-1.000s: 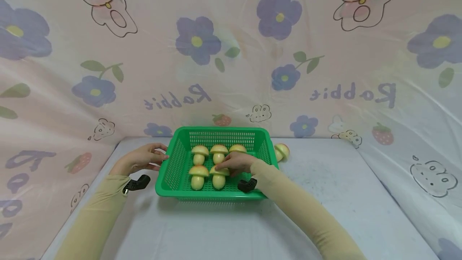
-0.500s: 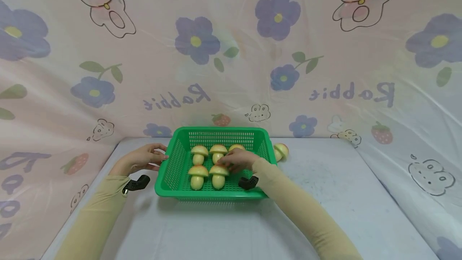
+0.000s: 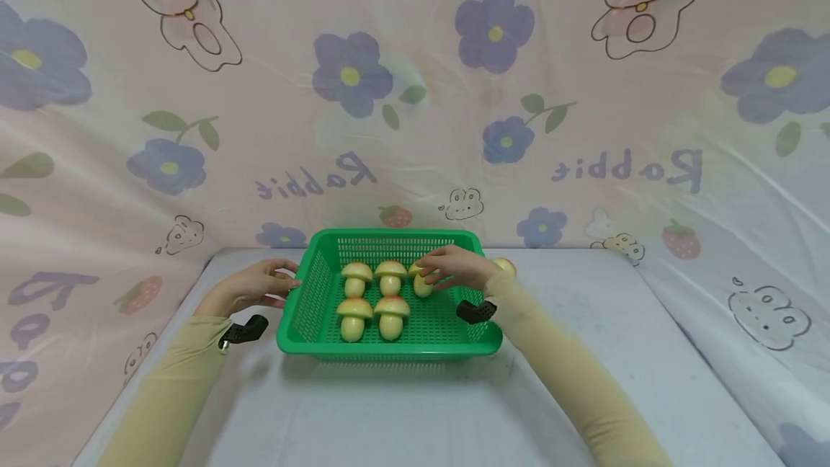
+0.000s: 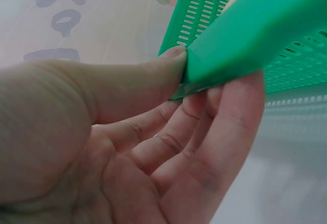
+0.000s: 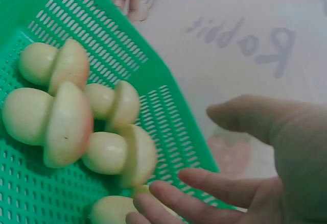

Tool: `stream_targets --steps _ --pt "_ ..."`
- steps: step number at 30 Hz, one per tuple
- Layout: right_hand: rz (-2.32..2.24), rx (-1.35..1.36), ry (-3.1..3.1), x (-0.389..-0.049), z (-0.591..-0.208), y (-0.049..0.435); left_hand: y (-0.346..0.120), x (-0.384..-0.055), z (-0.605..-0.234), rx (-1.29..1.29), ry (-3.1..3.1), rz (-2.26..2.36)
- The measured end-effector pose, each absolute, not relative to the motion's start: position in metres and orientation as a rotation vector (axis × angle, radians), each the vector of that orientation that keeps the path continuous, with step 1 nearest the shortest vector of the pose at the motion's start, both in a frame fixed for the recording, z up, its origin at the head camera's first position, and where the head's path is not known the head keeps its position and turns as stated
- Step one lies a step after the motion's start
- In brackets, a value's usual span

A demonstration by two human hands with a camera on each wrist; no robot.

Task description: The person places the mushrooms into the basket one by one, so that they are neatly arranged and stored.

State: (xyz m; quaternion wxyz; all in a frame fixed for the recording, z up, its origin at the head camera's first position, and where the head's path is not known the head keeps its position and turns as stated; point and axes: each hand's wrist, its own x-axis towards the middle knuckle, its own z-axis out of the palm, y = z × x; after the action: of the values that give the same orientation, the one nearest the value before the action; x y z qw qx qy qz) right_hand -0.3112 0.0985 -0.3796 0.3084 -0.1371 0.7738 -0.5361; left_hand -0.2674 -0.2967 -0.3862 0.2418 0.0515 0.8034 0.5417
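Note:
A green plastic basket (image 3: pixel 389 349) with slotted walls stands on the table. Inside lie several toy mushrooms (image 3: pixel 391 317) with pale yellow stems and reddish-tinged caps, set in two rows. My left hand (image 3: pixel 256 284) holds the basket's left rim, thumb above and fingers beneath, as the left wrist view shows up close. Over the basket's right part hovers my right hand (image 3: pixel 457 267), fingers spread and holding nothing. It partly covers the back-row mushroom (image 3: pixel 424 287) at the right; contact with it cannot be told.
Another mushroom (image 3: pixel 504 265) lies on the white-covered table (image 3: pixel 583 337) just outside the basket's right side, partly hidden by my right forearm. A patterned cloth (image 3: pixel 415 135) hangs behind the table. Each wrist carries a black camera mount.
My right hand has lifted off the front middle mushroom and moved right and back, uncovering part of the right back-row mushroom. The left hand stays at the rim.

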Motion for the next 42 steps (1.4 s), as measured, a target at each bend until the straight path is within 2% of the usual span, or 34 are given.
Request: stream_targets --steps 15,24,42 --pt "-1.623 -0.498 1.975 -0.307 -0.345 0.157 -0.295 -0.266 -0.384 0.145 2.185 1.5" --pt "-1.684 -0.457 2.023 -0.313 -0.339 0.191 -0.296 -0.267 -0.385 0.147 2.182 1.504" --pt "-1.699 -0.295 2.096 -0.307 -0.362 0.255 -0.298 -0.269 -0.389 0.158 2.173 1.505"
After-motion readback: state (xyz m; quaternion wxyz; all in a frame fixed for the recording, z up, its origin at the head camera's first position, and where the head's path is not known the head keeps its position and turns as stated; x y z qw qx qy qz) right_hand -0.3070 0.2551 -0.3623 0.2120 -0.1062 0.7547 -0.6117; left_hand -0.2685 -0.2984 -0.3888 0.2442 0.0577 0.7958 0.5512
